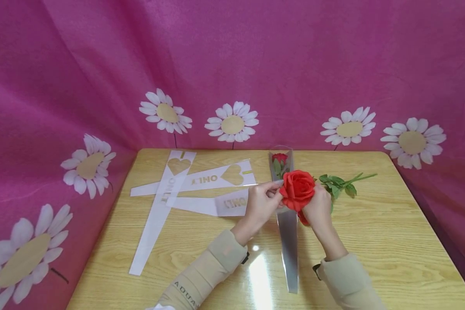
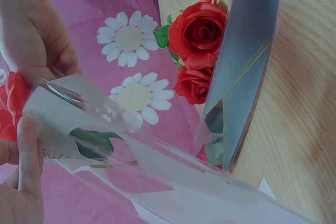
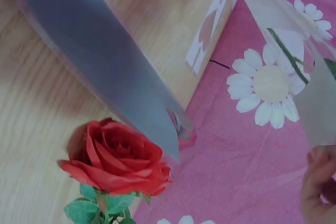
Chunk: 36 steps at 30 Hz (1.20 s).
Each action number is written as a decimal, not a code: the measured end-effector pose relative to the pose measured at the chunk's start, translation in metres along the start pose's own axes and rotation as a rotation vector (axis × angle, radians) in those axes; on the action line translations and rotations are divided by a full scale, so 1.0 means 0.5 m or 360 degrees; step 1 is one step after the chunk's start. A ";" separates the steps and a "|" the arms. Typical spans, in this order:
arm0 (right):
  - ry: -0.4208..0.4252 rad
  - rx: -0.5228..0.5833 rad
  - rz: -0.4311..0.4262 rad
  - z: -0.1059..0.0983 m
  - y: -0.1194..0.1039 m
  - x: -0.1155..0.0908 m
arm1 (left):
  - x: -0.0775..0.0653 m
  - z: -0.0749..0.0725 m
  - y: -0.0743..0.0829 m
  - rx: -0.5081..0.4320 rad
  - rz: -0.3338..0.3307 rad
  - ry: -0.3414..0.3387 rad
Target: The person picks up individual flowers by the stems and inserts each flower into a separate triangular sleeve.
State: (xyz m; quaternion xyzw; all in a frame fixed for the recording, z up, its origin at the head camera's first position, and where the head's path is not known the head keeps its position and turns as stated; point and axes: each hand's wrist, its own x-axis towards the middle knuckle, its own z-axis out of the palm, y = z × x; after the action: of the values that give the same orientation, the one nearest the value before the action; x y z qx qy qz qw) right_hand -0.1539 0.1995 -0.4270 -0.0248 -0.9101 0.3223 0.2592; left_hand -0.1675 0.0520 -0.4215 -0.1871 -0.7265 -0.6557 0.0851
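A large red rose [image 1: 297, 189] is between my two hands, its bloom facing me. Its green leaf [image 2: 92, 144] shows inside a clear and white flower sleeve [image 2: 194, 177] raised off the table. My left hand [image 1: 260, 200] pinches the sleeve's open edge, fingers near the petals. On the far side of the bloom, my right hand [image 1: 320, 206] grips the sleeve's rim, partly hidden by the rose. Beneath them lies a grey-looking sleeve [image 1: 288, 249] with a smaller rose [image 1: 280, 158] in its wide end. Loose red roses [image 2: 198, 32] lie beside that sleeve.
White sleeves [image 1: 151, 237] with gold hearts and "ONLY" lettering lie overlapped at the left. Leafy rose stems [image 1: 342, 183] lie right of my hands. The wooden table [image 1: 391, 241] meets a pink cloth [image 1: 294, 77] with printed daisies at its back edge.
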 end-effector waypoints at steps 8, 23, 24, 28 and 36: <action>-0.0164 0.0117 0.0075 -0.021 -0.006 0.019 | 0.011 -0.020 0.021 0.0040 0.0021 0.0035; -0.0203 0.0197 0.0028 -0.047 -0.033 0.045 | 0.045 -0.076 0.108 0.1210 0.0139 -0.0167; -0.0200 0.0198 0.0020 -0.047 -0.034 0.046 | 0.046 -0.078 0.112 0.1225 0.0132 -0.0192; -0.0210 0.0215 0.0020 -0.051 -0.039 0.051 | 0.051 -0.085 0.116 0.1120 0.0085 -0.0270; -0.0278 0.0457 0.0149 -0.050 -0.039 0.040 | 0.052 -0.088 0.099 0.0667 -0.0032 -0.0235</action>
State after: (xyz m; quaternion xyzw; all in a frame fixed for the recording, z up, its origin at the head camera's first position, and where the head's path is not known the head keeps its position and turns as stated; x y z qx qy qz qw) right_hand -0.1566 0.2026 -0.3895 -0.0018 -0.8715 0.4618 0.1647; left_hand -0.1779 0.0165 -0.3609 -0.2056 -0.8531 -0.4755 0.0621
